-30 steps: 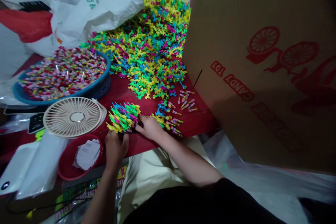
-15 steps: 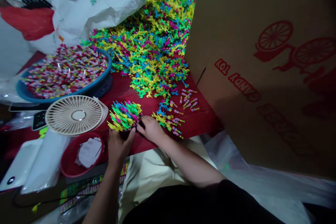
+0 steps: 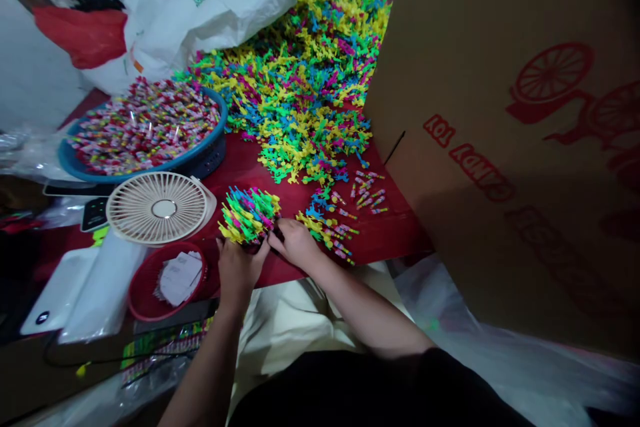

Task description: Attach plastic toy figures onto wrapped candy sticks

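A tight bunch of small colourful plastic toy pieces (image 3: 249, 213) stands on the red table (image 3: 390, 230). My left hand (image 3: 239, 268) grips the bunch from below, fingers wrapped round its base. My right hand (image 3: 296, 244) pinches its right side, fingers closed against it. A few loose toy pieces with wrapped candy sticks (image 3: 327, 230) lie just right of my right hand.
A big heap of loose plastic pieces (image 3: 305, 73) fills the back of the table. A blue basin of wrapped candies (image 3: 145, 127) sits at left, a cream fan (image 3: 159, 207) and a red bowl of paper slips (image 3: 165, 279) before it. A cardboard box (image 3: 515, 133) walls the right.
The view has drifted, so everything sits a little further right. My left hand has moved up and closed on the base of the bunch. My right hand stays at its side.
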### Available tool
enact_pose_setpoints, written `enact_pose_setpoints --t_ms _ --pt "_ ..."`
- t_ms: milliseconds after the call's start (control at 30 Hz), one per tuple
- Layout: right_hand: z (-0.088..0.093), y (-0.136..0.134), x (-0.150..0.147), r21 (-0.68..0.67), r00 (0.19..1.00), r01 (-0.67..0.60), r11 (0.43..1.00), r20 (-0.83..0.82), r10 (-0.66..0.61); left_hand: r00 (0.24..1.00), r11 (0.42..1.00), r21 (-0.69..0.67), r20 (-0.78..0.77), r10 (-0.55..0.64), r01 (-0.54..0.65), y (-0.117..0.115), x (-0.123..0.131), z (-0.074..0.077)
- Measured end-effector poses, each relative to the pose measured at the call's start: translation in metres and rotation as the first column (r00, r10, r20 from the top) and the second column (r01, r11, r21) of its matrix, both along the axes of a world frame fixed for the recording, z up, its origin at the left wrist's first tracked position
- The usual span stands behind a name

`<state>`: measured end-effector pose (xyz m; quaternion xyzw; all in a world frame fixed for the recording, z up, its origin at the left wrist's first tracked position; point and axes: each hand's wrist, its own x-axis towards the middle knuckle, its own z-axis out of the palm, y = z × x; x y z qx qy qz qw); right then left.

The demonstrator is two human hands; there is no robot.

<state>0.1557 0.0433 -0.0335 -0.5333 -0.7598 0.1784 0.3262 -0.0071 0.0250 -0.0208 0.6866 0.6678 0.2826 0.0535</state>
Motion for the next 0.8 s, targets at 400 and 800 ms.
enact_pose_setpoints --t_ms 400,800 --pt "0.0005 0.0013 0.0042 0.016 0.998 -0.039 0.999 -0.041 0.04 0.993 0.995 -0.081 0.095 0.067 -0.06 -0.0046 0.0033 0.007" --pt "-0.0014 -0.0024 0.0054 0.002 1.0 -0.012 1.0 -0.017 0.012 0.984 0.991 -0.117 0.158 0.079 -0.061 -0.0076 0.0009 0.0019"
